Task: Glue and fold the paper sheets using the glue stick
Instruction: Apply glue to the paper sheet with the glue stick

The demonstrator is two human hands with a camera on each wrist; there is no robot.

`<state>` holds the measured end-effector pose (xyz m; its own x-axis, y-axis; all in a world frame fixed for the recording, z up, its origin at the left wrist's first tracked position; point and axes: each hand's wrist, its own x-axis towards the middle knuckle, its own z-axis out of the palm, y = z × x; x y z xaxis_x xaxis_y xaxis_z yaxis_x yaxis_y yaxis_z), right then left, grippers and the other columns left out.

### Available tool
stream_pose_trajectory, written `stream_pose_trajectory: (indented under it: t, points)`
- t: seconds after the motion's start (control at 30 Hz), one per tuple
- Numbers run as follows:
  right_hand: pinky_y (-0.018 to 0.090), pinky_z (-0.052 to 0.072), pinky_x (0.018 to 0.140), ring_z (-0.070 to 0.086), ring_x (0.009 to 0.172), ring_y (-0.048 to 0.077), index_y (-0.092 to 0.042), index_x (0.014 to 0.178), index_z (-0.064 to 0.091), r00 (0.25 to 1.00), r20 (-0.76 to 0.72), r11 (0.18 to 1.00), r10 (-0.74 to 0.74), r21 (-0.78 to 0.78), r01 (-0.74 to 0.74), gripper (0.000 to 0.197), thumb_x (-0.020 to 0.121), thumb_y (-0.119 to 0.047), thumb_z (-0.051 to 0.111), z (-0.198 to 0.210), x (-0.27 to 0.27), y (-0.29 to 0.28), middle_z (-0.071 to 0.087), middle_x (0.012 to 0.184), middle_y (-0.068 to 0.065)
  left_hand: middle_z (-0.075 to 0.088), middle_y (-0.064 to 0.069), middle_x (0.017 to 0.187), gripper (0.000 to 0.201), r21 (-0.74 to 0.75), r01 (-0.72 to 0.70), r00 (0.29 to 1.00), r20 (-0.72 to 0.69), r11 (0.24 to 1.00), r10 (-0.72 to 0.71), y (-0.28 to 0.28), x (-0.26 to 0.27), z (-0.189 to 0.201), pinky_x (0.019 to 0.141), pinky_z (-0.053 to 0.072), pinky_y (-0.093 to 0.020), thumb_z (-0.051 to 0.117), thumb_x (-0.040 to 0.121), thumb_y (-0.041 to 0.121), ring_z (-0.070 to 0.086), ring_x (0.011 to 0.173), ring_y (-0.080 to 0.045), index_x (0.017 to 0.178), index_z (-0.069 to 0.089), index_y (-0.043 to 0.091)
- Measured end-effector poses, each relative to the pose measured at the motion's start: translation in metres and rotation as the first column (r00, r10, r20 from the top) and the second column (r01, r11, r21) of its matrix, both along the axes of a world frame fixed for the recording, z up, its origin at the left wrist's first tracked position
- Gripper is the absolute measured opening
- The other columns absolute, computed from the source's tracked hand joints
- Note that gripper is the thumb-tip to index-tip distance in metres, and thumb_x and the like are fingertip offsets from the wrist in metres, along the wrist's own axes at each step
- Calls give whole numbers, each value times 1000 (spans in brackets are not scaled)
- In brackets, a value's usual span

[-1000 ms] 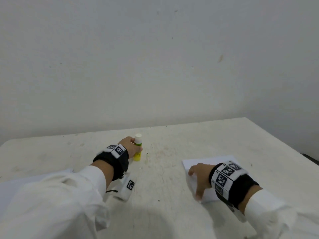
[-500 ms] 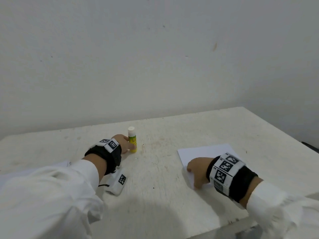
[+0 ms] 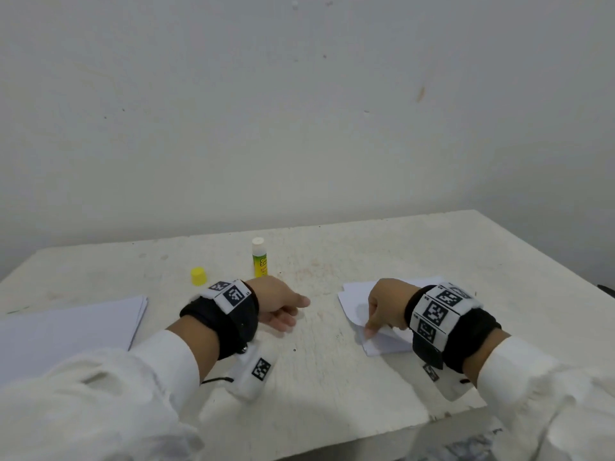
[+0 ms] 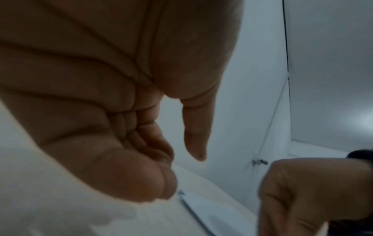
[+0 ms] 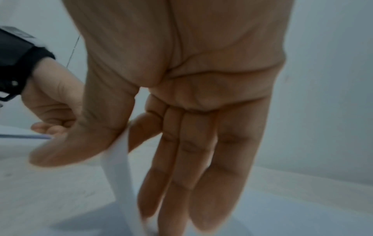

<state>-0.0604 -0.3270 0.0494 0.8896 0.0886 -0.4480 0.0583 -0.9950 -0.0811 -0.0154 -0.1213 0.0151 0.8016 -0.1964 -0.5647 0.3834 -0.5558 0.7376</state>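
The glue stick point(image 3: 259, 259) stands upright near the back of the table, its white top bare, with its yellow cap point(image 3: 198, 276) lying to the left. My left hand point(image 3: 294, 314) hovers just in front of it, fingers loosely curled and empty, as the left wrist view point(image 4: 177, 158) confirms. A white paper sheet point(image 3: 352, 294) lies to the right. My right hand point(image 3: 369, 331) pinches its near left edge between thumb and forefinger. In the right wrist view that edge point(image 5: 121, 159) curls up off the table in the right hand point(image 5: 121, 140), whose other fingers are straight.
A stack of white paper point(image 3: 66, 327) lies at the table's left. The bare white table point(image 3: 332, 377) runs between my hands, with its front edge close to my wrists. A plain wall stands behind, and the table's right edge drops off beyond the sheet.
My left hand has let go of the glue stick and moved right and nearer to me. My right hand has taken the sheet's edge and lifted it.
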Motion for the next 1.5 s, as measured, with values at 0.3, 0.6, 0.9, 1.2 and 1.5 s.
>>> stream_pose_trajectory:
  t: [0.3, 0.6, 0.9, 1.2, 1.5]
  points:
    - [26, 41, 75, 57, 91, 18, -12, 94, 62, 974, 222, 942, 38, 316, -108, 19, 86, -29, 64, -11, -17, 72, 60, 94, 1, 66, -16, 87, 13, -288, -127, 992, -20, 949, 127, -4, -28, -15, 80, 57, -40, 57, 91, 2, 65, 62, -21, 103, 59, 5]
    - [27, 23, 53, 31, 52, 17, -16, 56, 32, 998, 56, 953, -14, 304, -4, 51, 91, -45, 55, -25, -6, 100, 32, 58, 2, 59, -9, 113, 41, 306, 24, 993, 104, 952, -59, 86, -52, -20, 81, 55, -33, 70, 84, 7, 62, 90, -25, 122, 60, 18]
    - [29, 47, 78, 57, 90, 25, -5, 115, 58, 988, 2, 947, -156, 283, 149, 42, 91, -39, 59, -21, 49, 130, 61, 110, 14, 58, -10, 121, 59, 560, 77, 980, 109, 825, -166, 120, -51, -13, 74, 48, -25, 73, 81, 18, 63, 105, -26, 134, 46, 20]
    - [35, 43, 90, 53, 115, 32, -10, 149, 21, 931, -75, 748, -357, 574, 333, 83, 85, -28, 69, -31, 113, 152, 42, 142, 15, 30, -4, 137, 69, 663, 90, 965, 128, 743, -231, 127, -45, -21, 93, 46, -32, 79, 74, 36, 52, 117, -24, 135, 46, 32]
    - [30, 40, 63, 52, 79, 27, -6, 111, 42, 981, 55, 814, -188, 568, 124, 23, 96, -24, 44, -20, 101, 163, 52, 99, 13, 36, 6, 147, 71, 800, 193, 893, 96, 568, -439, 133, -45, -22, 106, 30, -36, 66, 80, 56, 30, 134, -21, 141, 38, 34]
